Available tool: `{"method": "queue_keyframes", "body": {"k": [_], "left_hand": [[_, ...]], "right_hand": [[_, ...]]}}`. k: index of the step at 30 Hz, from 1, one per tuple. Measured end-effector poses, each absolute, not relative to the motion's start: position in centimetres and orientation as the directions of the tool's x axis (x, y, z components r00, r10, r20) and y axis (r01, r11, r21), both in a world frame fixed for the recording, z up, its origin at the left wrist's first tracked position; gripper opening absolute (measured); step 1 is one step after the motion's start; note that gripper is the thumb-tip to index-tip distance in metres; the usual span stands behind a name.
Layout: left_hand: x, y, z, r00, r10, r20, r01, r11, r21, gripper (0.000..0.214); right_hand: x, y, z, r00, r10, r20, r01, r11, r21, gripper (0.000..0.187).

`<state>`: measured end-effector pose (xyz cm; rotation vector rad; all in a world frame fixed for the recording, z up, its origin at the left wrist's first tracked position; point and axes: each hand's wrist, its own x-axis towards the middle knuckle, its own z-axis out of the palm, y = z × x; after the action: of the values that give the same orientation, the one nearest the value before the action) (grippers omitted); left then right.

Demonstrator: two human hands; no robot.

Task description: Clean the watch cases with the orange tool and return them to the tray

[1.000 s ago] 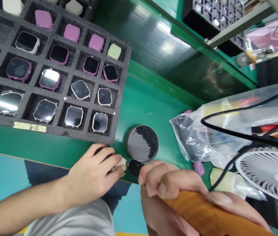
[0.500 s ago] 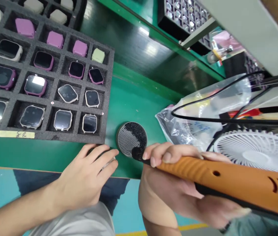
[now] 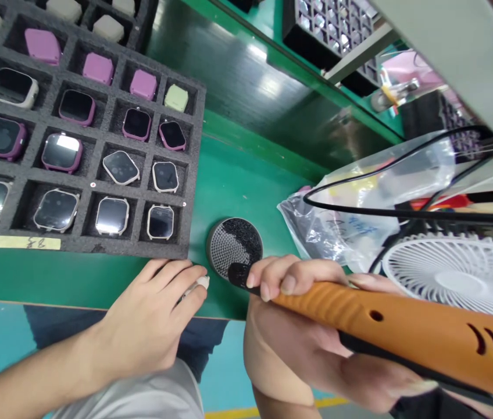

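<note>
My right hand [image 3: 299, 285] grips a long orange power screwdriver [image 3: 403, 329]. Its black tip [image 3: 238, 274] sits at the near rim of a round screw dish [image 3: 234, 247] filled with small black screws. My left hand [image 3: 159, 314] lies on the green bench edge just left of the dish. Its fingers press down on a small pale part [image 3: 200, 283], mostly hidden under them, with something dark beneath.
A black foam tray [image 3: 76, 145] with several smartwatch bodies, pink and pale, fills the left. A clear plastic bag [image 3: 360, 221], black cables [image 3: 403, 212] and a white desk fan [image 3: 456, 273] crowd the right. A dark raised shelf [image 3: 272, 110] runs behind.
The screwdriver has swung from low and near me up over the bench, and its tip went from beside my left fingers to the dish rim. My left hand stayed put.
</note>
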<state>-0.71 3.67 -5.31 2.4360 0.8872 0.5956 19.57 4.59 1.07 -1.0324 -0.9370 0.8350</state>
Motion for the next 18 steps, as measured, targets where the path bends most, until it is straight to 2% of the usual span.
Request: {"method": "queue_keyframes", "body": {"k": [5, 18], "left_hand": [[-0.63, 3.79, -5.48, 0.681, 0.683, 0.264, 0.476, -0.687, 0.549, 0.032], [-0.57, 3.79, -5.53, 0.65, 0.695, 0.308, 0.47, -0.685, 0.556, 0.025]], "right_hand": [[19.59, 4.57, 1.11, 0.344, 0.909, 0.236, -0.11, 0.288, -0.951, 0.044], [19.57, 4.58, 1.06, 0.347, 0.906, 0.241, -0.122, 0.299, -0.947, 0.042]]}}
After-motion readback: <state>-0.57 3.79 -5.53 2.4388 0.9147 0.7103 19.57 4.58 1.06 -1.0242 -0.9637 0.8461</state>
